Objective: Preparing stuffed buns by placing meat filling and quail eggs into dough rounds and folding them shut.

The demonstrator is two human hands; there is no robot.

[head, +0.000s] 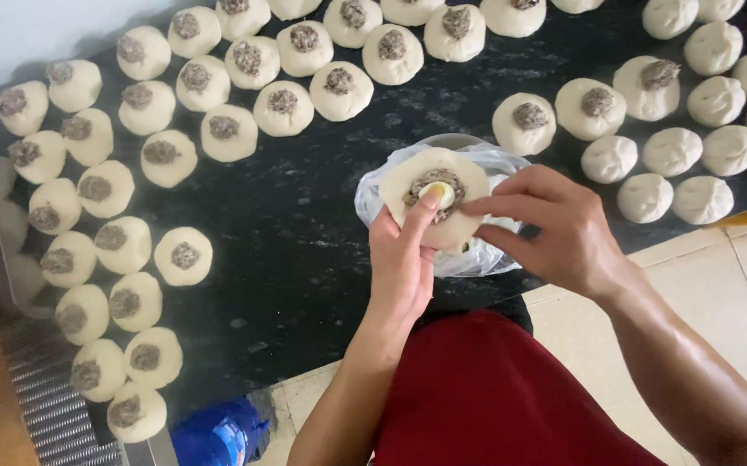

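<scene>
Left hand (403,259) cups filled dough round (435,197); right hand (554,229) apparently pinches its edge.

A bakery kitchen: rows of filled dough rounds (183,256) cover the counter (304,250).

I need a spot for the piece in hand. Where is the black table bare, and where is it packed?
Bare: the black table between the filled rounds on the left and the left hand, down to the near edge. Packed: the left arc and far rows of filled rounds, and the plain dough balls at right.

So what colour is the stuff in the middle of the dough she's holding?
Dark greyish-brown filling, with a pale yellow bit on top; seen in the head view.
</scene>
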